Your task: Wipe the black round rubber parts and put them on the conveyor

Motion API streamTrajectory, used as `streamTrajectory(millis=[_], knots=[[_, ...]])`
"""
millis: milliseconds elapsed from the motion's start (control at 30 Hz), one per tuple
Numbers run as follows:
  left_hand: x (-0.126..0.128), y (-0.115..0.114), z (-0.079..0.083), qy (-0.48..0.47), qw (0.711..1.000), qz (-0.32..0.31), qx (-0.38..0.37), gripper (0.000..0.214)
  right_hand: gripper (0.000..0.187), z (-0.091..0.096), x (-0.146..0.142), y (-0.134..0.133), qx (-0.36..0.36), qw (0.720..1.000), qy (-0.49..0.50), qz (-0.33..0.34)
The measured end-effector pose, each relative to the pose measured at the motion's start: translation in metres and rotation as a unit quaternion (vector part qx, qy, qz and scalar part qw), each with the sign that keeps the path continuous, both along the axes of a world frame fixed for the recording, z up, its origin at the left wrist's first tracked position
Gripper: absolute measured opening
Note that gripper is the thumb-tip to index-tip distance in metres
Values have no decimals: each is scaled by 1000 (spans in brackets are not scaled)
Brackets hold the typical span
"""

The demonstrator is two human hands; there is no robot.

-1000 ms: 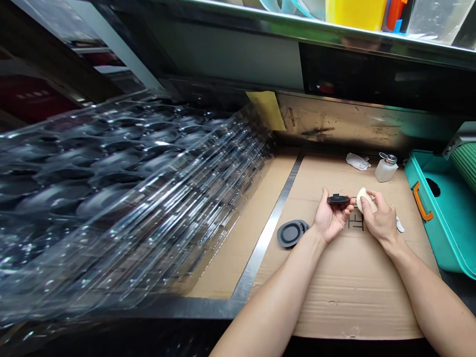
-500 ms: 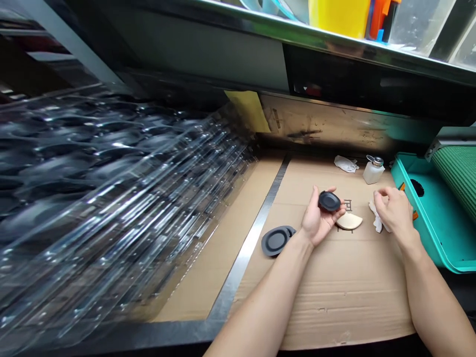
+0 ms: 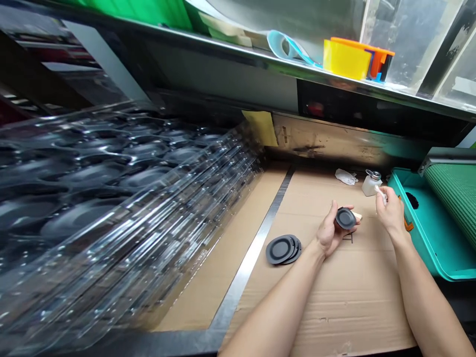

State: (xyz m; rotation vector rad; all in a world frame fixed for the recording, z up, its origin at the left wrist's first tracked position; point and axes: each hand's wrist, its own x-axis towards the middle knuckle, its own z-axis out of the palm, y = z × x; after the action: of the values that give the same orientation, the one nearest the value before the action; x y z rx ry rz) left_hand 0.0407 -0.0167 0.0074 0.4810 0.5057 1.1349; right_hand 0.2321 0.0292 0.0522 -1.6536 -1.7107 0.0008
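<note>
Disc stack (image 3: 281, 250) on the cardboard (image 3: 327, 302), trays (image 3: 111, 208) left, bottle (image 3: 371, 186) behind, bin (image 3: 420, 233) right.

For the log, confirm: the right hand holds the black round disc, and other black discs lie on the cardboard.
The head view shows the left hand holding the black round disc, not the right hand. The other black discs do lie on the cardboard.

No legible text, a dark printed character (image 3: 348, 238) on the cardboard sheet (image 3: 334, 302), too small to read
</note>
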Motion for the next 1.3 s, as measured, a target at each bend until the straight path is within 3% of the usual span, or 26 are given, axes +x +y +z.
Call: streamTrajectory(millis=[100, 267, 400, 500, 567, 633, 733, 800, 867, 967, 1133, 1300], knots=[[-7, 4, 2, -21, 1000, 7, -18, 61, 35, 22, 12, 34, 35, 995, -85, -46], [-8, 10, -2, -11, 999, 15, -38, 59, 33, 53, 23, 83, -78, 976, -203, -9], [-6, 14, -5, 21, 999, 9, -34, 61, 29, 71, 21, 94, -168, 954, -248, -4], [-6, 15, -5, 26, 999, 24, -26, 62, 31, 75, 17, 81, -102, 972, -208, -29], [-6, 16, -4, 17, 999, 23, -29, 62, 33, 68, 11, 62, -18, 993, -110, -35], [-8, 16, -2, -6, 999, 9, -33, 61, 34, 52, 1, 39, 15, 999, 32, -7], [-10, 14, 0, -12, 999, -26, -29, 57, 40, 20, -18, 2, -57, 974, 202, 79], [-11, 12, 1, 24, 997, -60, -30, 60, 43, 1, -30, -18, -130, 953, 239, 134], [-11, 9, 2, 78, 993, -81, -33, 68, 41, -10, -40, -32, -183, 939, 233, 175], [-9, 6, 2, 156, 986, -56, -25, 73, 31, -15, -46, -42, -206, 935, 193, 216], [-5, 5, -1, 215, 976, -27, -15, 72, 16, -18, -46, -40, -141, 955, 85, 246], [-1, 6, -5, 234, 972, -9, -25, 74, 17, -21, -46, -40, -57, 961, 46, 266]])
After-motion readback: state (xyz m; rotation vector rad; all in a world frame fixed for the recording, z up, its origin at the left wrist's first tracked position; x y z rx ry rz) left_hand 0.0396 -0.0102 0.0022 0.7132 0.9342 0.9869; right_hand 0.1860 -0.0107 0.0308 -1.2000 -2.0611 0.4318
